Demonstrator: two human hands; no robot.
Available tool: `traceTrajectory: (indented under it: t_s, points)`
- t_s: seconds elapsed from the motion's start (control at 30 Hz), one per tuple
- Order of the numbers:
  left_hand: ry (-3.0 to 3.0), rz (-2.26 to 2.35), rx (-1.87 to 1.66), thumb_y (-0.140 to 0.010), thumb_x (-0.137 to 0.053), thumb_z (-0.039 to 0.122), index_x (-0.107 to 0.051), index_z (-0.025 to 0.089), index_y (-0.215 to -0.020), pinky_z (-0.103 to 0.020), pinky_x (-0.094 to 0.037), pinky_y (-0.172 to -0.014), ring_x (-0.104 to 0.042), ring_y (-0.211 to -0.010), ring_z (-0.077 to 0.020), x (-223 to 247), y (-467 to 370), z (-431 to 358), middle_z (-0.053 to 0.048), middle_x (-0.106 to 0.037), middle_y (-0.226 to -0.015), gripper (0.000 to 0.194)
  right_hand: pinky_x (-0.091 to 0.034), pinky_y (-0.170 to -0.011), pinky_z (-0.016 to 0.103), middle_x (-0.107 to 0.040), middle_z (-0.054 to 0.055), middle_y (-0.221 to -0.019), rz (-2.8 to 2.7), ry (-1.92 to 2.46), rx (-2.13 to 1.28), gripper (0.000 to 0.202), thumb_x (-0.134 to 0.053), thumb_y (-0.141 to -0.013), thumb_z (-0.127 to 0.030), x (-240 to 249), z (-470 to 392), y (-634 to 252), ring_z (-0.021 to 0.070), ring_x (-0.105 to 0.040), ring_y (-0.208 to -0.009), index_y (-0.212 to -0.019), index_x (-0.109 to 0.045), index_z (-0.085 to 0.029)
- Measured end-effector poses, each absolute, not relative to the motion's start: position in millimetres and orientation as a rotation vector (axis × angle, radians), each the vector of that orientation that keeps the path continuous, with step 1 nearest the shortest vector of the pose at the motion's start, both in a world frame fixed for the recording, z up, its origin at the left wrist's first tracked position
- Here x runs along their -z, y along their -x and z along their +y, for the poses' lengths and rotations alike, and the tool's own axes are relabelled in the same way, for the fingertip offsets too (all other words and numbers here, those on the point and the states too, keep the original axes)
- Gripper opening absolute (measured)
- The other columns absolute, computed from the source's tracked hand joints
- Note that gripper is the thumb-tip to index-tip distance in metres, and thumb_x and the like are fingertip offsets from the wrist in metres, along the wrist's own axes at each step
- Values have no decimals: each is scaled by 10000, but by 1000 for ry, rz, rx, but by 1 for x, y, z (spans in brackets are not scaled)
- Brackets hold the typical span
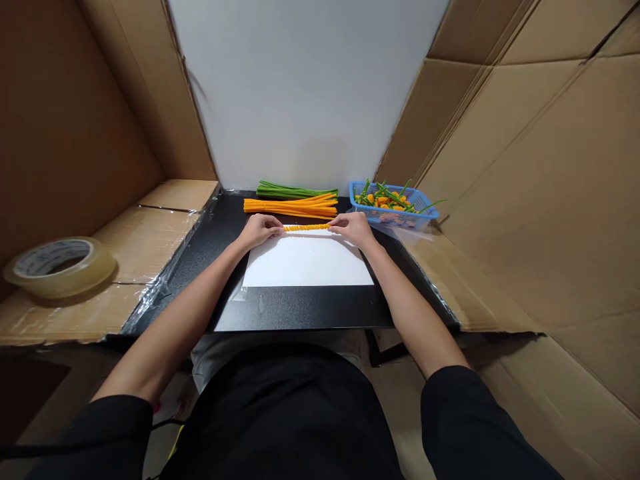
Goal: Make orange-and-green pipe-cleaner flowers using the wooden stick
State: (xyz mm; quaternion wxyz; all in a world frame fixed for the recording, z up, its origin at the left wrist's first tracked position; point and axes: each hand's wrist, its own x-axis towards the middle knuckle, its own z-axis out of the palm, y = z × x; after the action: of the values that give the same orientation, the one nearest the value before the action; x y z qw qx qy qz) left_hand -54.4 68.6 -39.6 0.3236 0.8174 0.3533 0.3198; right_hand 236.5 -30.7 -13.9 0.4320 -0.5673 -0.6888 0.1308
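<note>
A coiled orange stem (307,227) stretches level between my two hands, over the far edge of a white sheet (307,263). Its left end is pinched in the fingers of my left hand (261,231). The fingers of my right hand (353,228) close on its right end. Just beyond my hands lies a bundle of straight orange stems (290,205), with a bundle of green stems (295,192) behind it. The fingertips partly hide both ends of the coiled piece.
A blue basket (423,215) with orange and green pieces stands at the back right of the black table (300,310). On the cardboard ledge at the left lies a roll of clear tape (90,273). Cardboard walls (540,187) flank both sides; a pale panel (310,87) rises behind.
</note>
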Motion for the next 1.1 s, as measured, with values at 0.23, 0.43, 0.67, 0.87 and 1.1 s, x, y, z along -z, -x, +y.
traceTrajectory:
  t_s: [0.23, 0.43, 0.67, 0.87, 1.1]
  points:
    - [-2157, 1001, -887, -726, -694, 372, -761, 139, -786, -242, -462, -616, -650, -652, -175, 32, 46, 53, -65, -739, -713, 251, -579, -851, 356, -793, 77, -967, -1509, 1478, -102, 182, -732, -757, -180, 30, -21, -224, 264, -755, -896, -921, -810, -194]
    - [-2139, 1025, -900, -748, -669, 350, -752, 144, -781, -242, -465, -600, -633, -590, -159, 30, 30, 36, -52, -730, -675, 225, -547, -846, 365, -768, 101, -1069, -1487, 1604, 106, 211, -648, -874, -200, 31, -26, -216, 290, -741, -948, -1026, -794, -223]
    - [-2065, 1060, -923, -759, -662, 349, -735, 152, -769, -237, -481, -581, -639, -565, -157, 37, 28, 40, -46, -720, -645, 211, -492, -803, 360, -775, 161, -980, -1583, 1741, 141, 240, -561, -927, -185, 29, -29, -209, 304, -725, -883, -964, -798, -190]
    - [-2035, 1013, -893, -745, -680, 339, -734, 145, -760, -239, -490, -582, -636, -550, -155, 38, 28, 42, -46, -713, -633, 201, -463, -861, 351, -766, 168, -913, -1691, 1738, 75, 214, -569, -866, -99, 32, -27, -206, 285, -691, -916, -866, -777, -151]
    - [-1966, 932, -902, -804, -639, 472, -717, 115, -839, -247, -521, -608, -648, -601, -154, 36, 39, 53, -86, -731, -722, 367, -500, -887, 328, -765, 108, -982, -1706, 1525, -133, 167, -628, -807, -133, 31, -25, -205, 233, -692, -918, -897, -765, -163]
